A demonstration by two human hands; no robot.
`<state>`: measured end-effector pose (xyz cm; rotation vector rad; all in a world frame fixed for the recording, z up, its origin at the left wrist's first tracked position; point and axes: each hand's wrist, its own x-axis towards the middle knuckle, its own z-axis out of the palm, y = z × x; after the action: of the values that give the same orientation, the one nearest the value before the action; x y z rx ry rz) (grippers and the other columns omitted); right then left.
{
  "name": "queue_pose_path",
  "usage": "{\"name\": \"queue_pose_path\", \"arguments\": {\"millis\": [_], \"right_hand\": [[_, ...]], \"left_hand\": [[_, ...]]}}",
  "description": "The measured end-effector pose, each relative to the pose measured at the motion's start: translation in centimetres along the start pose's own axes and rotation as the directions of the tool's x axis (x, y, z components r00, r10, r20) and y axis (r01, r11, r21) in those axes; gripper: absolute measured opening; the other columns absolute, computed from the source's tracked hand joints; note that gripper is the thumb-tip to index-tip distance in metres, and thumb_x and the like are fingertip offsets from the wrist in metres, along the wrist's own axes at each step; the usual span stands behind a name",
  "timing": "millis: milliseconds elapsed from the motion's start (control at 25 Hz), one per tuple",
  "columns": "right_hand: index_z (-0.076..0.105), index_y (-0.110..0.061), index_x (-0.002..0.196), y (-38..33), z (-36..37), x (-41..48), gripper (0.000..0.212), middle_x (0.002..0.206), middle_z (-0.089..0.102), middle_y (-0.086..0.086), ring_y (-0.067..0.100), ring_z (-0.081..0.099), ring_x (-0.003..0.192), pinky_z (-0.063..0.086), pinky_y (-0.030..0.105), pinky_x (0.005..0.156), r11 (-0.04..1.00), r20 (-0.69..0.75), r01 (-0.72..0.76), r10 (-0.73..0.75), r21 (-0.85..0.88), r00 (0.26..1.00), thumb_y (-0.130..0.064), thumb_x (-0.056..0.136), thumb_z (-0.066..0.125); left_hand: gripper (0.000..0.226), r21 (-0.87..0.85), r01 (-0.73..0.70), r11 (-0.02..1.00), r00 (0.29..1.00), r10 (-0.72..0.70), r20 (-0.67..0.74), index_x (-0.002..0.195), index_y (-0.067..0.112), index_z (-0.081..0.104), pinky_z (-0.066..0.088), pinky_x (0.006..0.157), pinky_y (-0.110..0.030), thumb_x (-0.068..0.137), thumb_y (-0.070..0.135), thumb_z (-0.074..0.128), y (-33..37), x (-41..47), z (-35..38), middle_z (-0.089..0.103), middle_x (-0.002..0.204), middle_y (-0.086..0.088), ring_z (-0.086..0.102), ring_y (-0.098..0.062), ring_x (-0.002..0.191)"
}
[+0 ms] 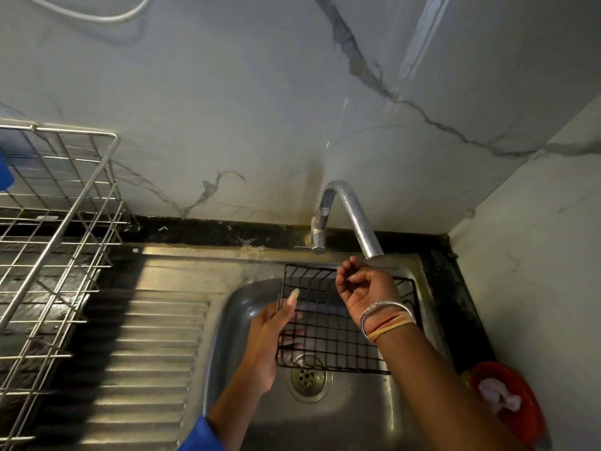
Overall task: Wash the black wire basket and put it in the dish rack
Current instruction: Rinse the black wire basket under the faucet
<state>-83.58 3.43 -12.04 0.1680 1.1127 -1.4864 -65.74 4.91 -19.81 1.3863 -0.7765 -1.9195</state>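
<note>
over a steel sink (pixel 325 415), the left hand (pixel 268 340) is gripping the basket (pixel 328 323) by its left edge, tilting it under the tap (pixel 354 219), likely for rinsing; the right hand (pixel 361 284), fingers curled, is reaching over its far rim.

Left hand (pixel 271 333) grips black wire basket (pixel 335 323) over sink (pixel 357 415).

Head camera looks steeply down, close over the sink (pixel 374 415).
</note>
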Motion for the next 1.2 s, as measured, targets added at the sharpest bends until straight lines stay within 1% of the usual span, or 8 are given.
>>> {"name": "queue_pose_path", "arguments": {"millis": [200,360,400,520,680,880,1040,1200], "right_hand": [[0.062,0.002,0.075,-2.1,-1.0,-0.4,0.038,0.068,0.063,0.015,0.028,0.063,0.064,0.057,0.031,0.059,0.824,0.272,0.250,-0.121,-0.508,0.954,0.022,0.074,0.030],[0.073,-0.011,0.080,-2.6,-0.7,-0.2,0.025,0.082,0.074,0.004,0.015,0.071,0.080,0.056,0.026,0.078,-0.091,0.445,0.441,-0.025,-0.893,0.895,0.005,0.088,0.055],[0.073,-0.012,0.081,-2.9,-0.6,-0.1,0.021,0.083,0.075,0.003,0.015,0.071,0.080,0.055,0.023,0.074,-0.163,0.394,0.390,0.009,-0.906,0.919,-0.001,0.088,0.058],[0.072,-0.001,0.084,-3.1,-0.9,0.4,0.020,0.084,0.074,0.012,0.025,0.070,0.080,0.053,0.027,0.066,-0.036,0.191,0.193,0.055,-0.981,0.980,0.002,0.089,0.054],[0.069,-0.021,0.097,-2.5,-3.3,2.0,0.021,0.096,0.071,0.002,0.025,0.068,0.093,0.053,0.033,0.078,0.112,0.243,0.305,-0.379,-0.946,0.893,-0.006,0.083,0.070],[0.051,-0.044,0.129,-0.5,-5.0,1.7,0.045,0.130,0.058,-0.014,0.007,0.062,0.107,0.053,0.027,0.082,0.351,0.300,0.294,-0.037,-0.889,0.953,-0.028,0.090,0.065],[0.049,-0.046,0.130,-1.6,-2.1,0.3,0.046,0.125,0.053,-0.014,0.016,0.050,0.120,0.042,0.044,0.102,0.458,0.304,0.236,0.080,-0.857,0.949,-0.041,0.086,0.062],[0.050,-0.029,0.127,-2.2,1.1,0.1,0.052,0.127,0.054,-0.004,0.014,0.055,0.109,0.039,0.038,0.097,0.424,0.275,0.223,0.065,-0.878,0.959,-0.034,0.079,0.071]], "left_hand": [[0.079,0.114,-0.151,0.982,0.980,0.164,-0.116,0.123,0.018,0.065,0.059,0.073,-0.040,0.062,0.065,0.082,1.9,-1.0,-4.0,0.075,0.108,-0.010,0.073,-0.032,0.094],[0.102,0.206,-0.232,0.951,0.948,0.268,-0.172,0.128,0.016,0.062,0.057,0.073,-0.036,0.049,0.077,0.080,3.7,-1.6,-5.7,0.072,0.113,-0.009,0.071,-0.026,0.098],[0.109,0.223,-0.229,0.948,0.944,0.272,-0.186,0.133,0.016,0.059,0.059,0.079,-0.039,0.047,0.081,0.079,3.9,-1.6,-5.9,0.071,0.119,-0.009,0.070,-0.027,0.104],[0.117,0.222,-0.243,0.944,0.936,0.288,-0.201,0.138,0.016,0.056,0.056,0.094,-0.050,0.046,0.084,0.081,4.5,-2.1,-5.5,0.066,0.130,-0.013,0.065,-0.033,0.118],[0.077,0.103,-0.259,0.960,0.936,0.276,-0.220,0.120,0.017,0.065,0.058,0.084,-0.043,0.062,0.064,0.085,4.8,-2.6,-5.1,0.071,0.117,-0.015,0.069,-0.031,0.105],[0.073,-0.239,-0.158,0.958,0.978,0.119,-0.171,0.126,0.000,0.063,0.054,0.058,-0.033,0.078,0.052,0.079,2.5,-3.0,-6.8,0.072,0.099,-0.022,0.063,-0.032,0.078],[0.060,-0.428,-0.047,0.902,0.988,-0.020,-0.151,0.126,0.003,0.061,0.056,0.073,-0.041,0.079,0.039,0.072,-0.4,-3.3,-7.3,0.072,0.102,-0.018,0.072,-0.032,0.083],[0.033,-0.582,0.045,0.812,0.983,-0.138,-0.117,0.098,0.003,0.063,0.056,0.073,-0.045,0.082,0.032,0.058,-2.4,-4.4,-6.0,0.068,0.112,-0.029,0.073,-0.042,0.086]]}}
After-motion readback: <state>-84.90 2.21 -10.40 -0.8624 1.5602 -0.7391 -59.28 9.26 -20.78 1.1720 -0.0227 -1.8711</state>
